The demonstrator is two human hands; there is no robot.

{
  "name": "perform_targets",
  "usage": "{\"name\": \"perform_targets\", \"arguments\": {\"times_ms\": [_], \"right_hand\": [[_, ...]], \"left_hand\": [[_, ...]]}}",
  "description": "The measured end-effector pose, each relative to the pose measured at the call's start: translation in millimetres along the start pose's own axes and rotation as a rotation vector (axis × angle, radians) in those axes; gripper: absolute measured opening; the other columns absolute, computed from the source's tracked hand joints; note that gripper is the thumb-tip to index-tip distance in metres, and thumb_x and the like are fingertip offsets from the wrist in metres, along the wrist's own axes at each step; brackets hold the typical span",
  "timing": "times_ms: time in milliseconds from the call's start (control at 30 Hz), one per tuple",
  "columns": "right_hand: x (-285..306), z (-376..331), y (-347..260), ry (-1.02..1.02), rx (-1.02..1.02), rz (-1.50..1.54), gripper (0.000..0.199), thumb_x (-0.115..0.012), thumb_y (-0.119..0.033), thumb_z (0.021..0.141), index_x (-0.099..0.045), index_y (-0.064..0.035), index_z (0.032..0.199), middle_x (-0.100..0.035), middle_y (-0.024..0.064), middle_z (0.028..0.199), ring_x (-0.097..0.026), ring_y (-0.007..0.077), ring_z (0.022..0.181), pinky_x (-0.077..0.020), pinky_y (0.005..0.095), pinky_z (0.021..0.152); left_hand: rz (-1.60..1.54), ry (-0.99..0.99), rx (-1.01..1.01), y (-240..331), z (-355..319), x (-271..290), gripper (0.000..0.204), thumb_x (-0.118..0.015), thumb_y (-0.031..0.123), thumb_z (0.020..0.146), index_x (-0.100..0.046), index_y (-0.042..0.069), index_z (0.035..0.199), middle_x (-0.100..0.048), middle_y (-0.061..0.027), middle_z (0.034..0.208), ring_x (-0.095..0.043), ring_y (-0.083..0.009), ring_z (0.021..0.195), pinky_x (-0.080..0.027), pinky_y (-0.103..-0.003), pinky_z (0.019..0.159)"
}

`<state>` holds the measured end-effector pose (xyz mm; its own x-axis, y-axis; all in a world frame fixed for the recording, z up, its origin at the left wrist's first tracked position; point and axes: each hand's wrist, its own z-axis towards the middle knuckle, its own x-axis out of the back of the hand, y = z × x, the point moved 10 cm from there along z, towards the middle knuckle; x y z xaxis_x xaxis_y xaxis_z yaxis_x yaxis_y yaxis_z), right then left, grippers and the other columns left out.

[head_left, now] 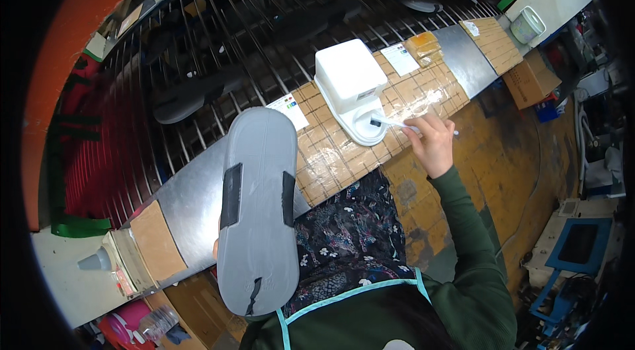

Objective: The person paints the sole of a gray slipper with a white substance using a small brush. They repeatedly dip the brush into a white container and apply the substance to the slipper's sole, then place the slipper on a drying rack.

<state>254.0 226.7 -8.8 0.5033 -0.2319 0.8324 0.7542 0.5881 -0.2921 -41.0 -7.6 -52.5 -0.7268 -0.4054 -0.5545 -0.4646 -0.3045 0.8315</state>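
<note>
A long grey sandal sole (259, 151) with rounded ends is raised in front of the bench edge. Black strips wrap both its sides, and a black mark lies near its lower end. My left hand (215, 249) supports it from behind; only a bit of finger shows at its left edge. My right hand (433, 145) pinches a thin white-handled brush (405, 126). The brush's far end reaches into the round cup of a white glue dispenser (350, 75), whose boxy tank stands upright on the bench.
Past the bench runs a rack of metal rods (258, 52) carrying dark soles (192, 95). Taped cardboard (324, 165) covers the bench middle, bearing a printed card (399, 59) and an amber block (424, 47). A pale tub (528, 24) and cardboard box (531, 80) stand right.
</note>
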Motion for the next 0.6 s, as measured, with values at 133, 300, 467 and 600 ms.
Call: {"name": "perform_targets", "arguments": {"times_ms": [133,300,467,600], "right_hand": [[-5,7,-14,0.046,0.107,-0.061,0.01,-0.075,-0.014,0.078,-0.071,-0.0146,0.087,-0.062,-0.0014,0.081,-0.056,0.0171,0.078,-0.0305,0.0356,0.078],[-8,5,-17,0.012,0.156,-0.09,0.009,-0.074,-0.016,0.079,-0.069,-0.0138,0.086,-0.06,0.0005,0.074,-0.056,0.0189,0.071,-0.0324,0.0371,0.079],[-42,-10,39,-0.201,-0.326,0.549,0.01,-0.067,-0.018,0.089,-0.068,-0.0078,0.088,-0.058,0.0032,0.065,-0.052,0.0144,0.06,-0.0378,0.0274,0.065],[-89,-43,48,-0.522,-0.818,0.993,0.019,-0.064,-0.017,0.094,-0.065,0.0002,0.101,-0.063,-0.0002,0.076,-0.057,0.0064,0.075,-0.0446,0.0217,0.07]], "left_hand": [[-0.045,-0.023,0.041,-8,7,-4,0.084,-0.075,0.032,0.074,-0.037,-0.004,0.139,-0.057,-0.0148,0.124,-0.062,-0.0202,0.104,-0.051,-0.032,0.09],[-0.057,-0.066,0.066,-12,22,-14,0.088,-0.078,0.032,0.072,-0.036,-0.003,0.14,-0.057,-0.0151,0.125,-0.062,-0.02,0.106,-0.051,-0.032,0.091],[0.038,-0.037,0.069,-12,33,-20,0.084,-0.075,0.024,0.072,-0.035,-0.003,0.141,-0.057,-0.0151,0.127,-0.061,-0.0202,0.108,-0.049,-0.032,0.094],[0.074,-0.082,0.073,-20,44,-31,0.065,-0.061,0.002,0.079,-0.037,-0.003,0.139,-0.056,-0.0137,0.128,-0.057,-0.0203,0.114,-0.044,-0.033,0.099]]}}
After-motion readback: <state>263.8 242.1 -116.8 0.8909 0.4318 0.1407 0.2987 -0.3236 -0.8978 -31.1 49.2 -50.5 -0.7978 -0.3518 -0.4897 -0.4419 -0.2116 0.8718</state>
